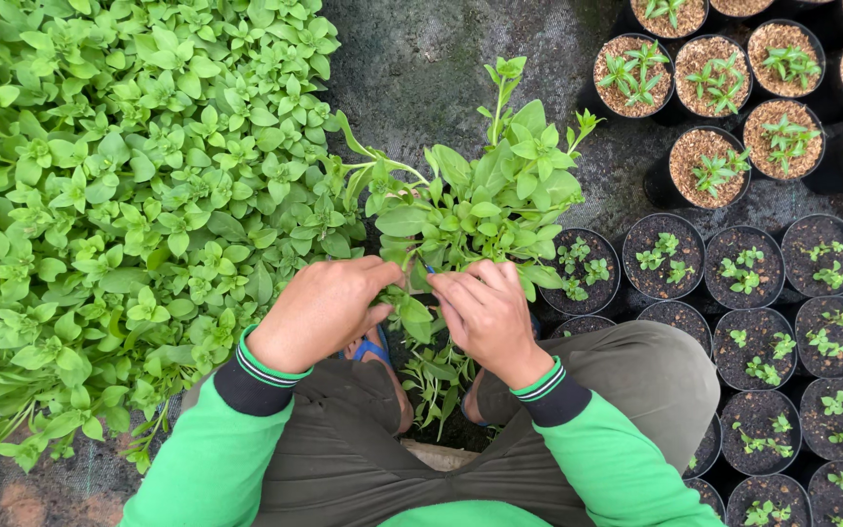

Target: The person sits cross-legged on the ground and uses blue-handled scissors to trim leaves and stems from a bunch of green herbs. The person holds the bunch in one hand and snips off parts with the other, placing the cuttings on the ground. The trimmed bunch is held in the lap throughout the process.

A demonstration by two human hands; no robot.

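Though half-curled — both hands [402, 307] gripping cuttings [475, 210]

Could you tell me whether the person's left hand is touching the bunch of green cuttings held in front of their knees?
Touching. The head view shows the left hand with its fingers closed around the lower stems of the bunch of green cuttings, no gap visible.

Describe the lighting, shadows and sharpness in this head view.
Head view: soft, even daylight, no glare and no hard shadows; dimmer only between the knees under the bunch of cuttings. The left hand, right hand and nearby pots are sharp; the dense leafy bed is crisp too. Slight wide-angle stretching shows at the frame edges.
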